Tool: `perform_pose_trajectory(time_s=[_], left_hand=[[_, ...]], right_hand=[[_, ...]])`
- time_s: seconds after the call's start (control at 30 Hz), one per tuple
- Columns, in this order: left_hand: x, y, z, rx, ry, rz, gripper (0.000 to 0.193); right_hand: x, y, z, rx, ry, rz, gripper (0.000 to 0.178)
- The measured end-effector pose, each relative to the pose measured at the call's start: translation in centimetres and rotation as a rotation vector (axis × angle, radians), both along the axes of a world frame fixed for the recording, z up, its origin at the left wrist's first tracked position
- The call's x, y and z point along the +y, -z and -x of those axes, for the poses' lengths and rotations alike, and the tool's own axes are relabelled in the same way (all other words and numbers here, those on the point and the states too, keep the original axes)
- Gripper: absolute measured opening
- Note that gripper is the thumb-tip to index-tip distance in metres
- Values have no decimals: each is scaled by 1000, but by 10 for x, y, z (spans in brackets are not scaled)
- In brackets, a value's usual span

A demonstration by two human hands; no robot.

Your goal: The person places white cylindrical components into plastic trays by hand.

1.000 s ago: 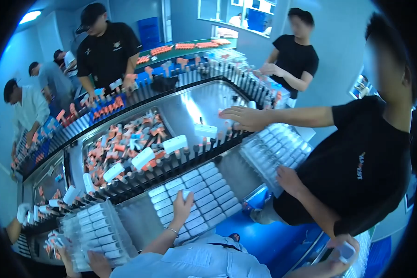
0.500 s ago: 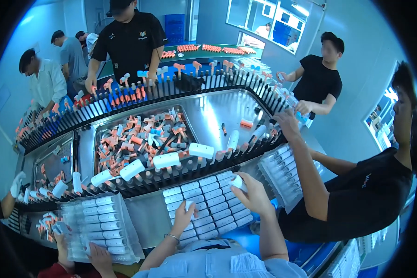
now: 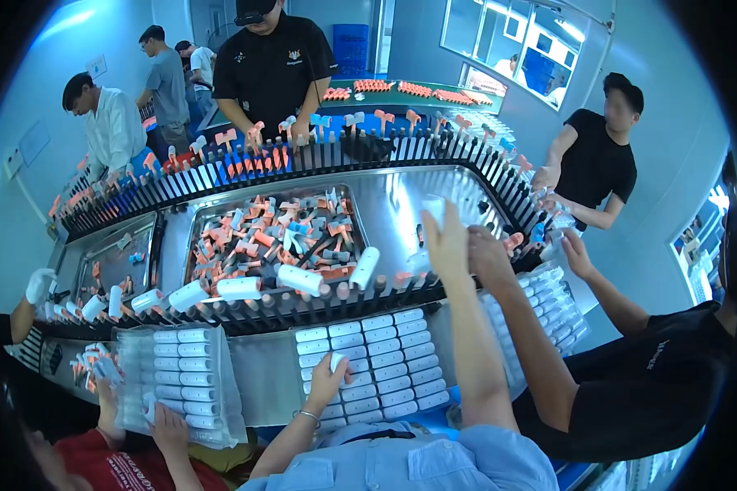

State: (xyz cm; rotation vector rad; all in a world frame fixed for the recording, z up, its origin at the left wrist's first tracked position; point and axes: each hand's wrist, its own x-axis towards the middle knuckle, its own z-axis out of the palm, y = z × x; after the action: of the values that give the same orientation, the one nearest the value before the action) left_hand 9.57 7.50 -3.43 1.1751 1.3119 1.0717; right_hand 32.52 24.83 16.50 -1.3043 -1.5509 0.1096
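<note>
My left hand (image 3: 326, 386) is closed on a small white plastic casing (image 3: 336, 362), over the left side of the white casings (image 3: 375, 360) laid in close rows before me. Stretched far forward, my right hand (image 3: 448, 250) is smeared by motion; a blurred white casing (image 3: 436, 209) shows between its thumb and fingers, above the steel tabletop. Just left of that hand, another blurred casing (image 3: 418, 262) sits at the near row of black posts (image 3: 303, 309). More white casings (image 3: 300, 279) sit tilted along this row.
A steel tray (image 3: 190, 245) holds a heap of orange, white and black parts. A neighbour's arm (image 3: 520, 344) crosses close beside my right forearm. On my left, another person's hands (image 3: 170, 430) are at a plastic blister tray (image 3: 231, 393) of white casings. Several people work beyond the far posts.
My right hand has moved from above the casing rows forward past the near posts. My left hand stays over the rows. Casings on the near posts have shifted left, and the whole view has turned slightly.
</note>
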Motion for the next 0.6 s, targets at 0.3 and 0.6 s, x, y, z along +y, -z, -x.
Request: perform_pose_trajectory(time_s=[0.3, 0.6], left_hand=[[8, 9, -18, 17, -82, 50, 25], [17, 15, -40, 1, -92, 33, 25]], right_hand=[[20, 51, 49, 80, -344, 26, 32], [-72, 106, -1, 284, -587, 160, 41]])
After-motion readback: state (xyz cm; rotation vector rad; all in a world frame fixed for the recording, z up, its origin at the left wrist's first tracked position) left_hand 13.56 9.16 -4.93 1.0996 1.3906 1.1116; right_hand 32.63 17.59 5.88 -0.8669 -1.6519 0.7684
